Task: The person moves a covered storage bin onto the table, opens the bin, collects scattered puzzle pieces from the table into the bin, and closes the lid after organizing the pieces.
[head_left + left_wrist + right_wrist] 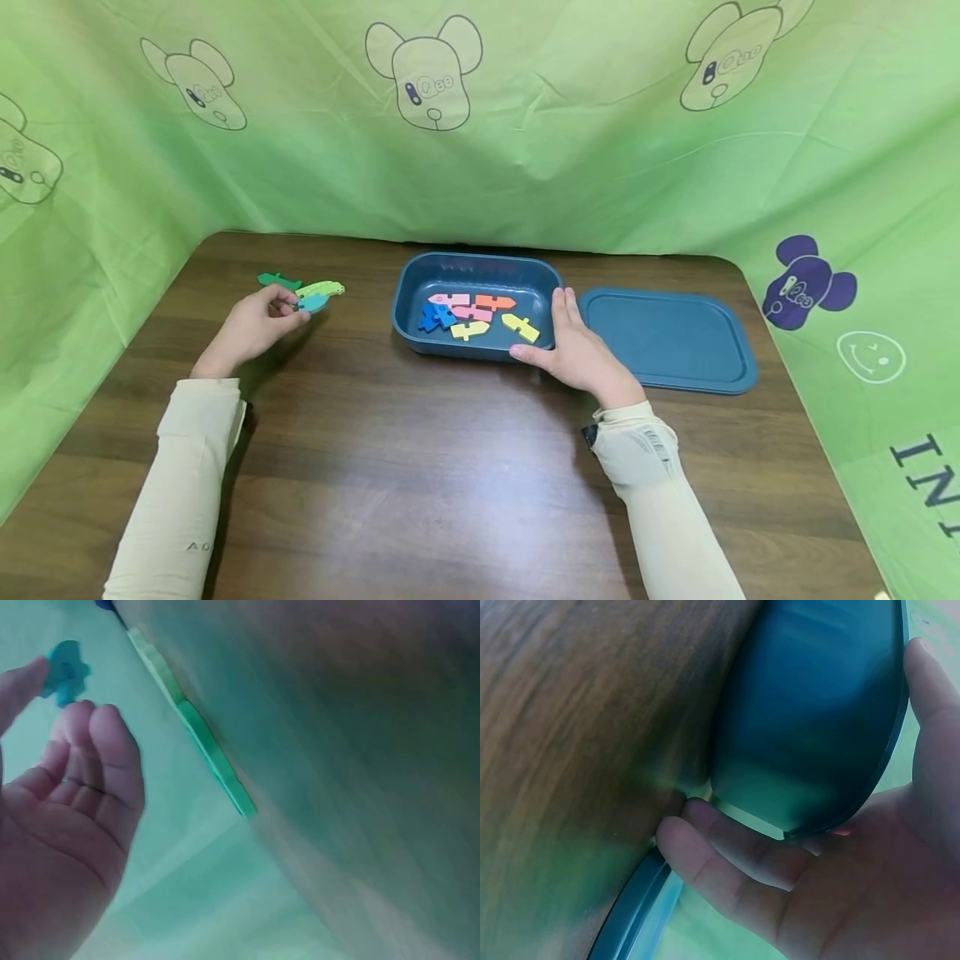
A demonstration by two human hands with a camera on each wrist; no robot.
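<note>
My left hand (251, 329) pinches a light-blue puzzle piece (313, 302) between thumb and fingertips, at the left of the table. Close behind it lie a light-green piece (330, 288) and a dark-green piece (276, 279). In the left wrist view the held light-blue piece (67, 671) is raised at the fingertips, with a knob pointing down. My right hand (585, 354) rests against the right end of a dark-blue box (420, 343). Its thumb touches the front rim while straight fingers lie along the outer side, as the right wrist view also shows.
Inside the box lie several puzzle pieces: blue, pink (472, 313), orange (495, 302) and yellow (521, 327). A dark-blue lid (667, 342) lies flat right of the box. Green printed cloth (570, 167) surrounds the wooden table (420, 475) at the back and sides.
</note>
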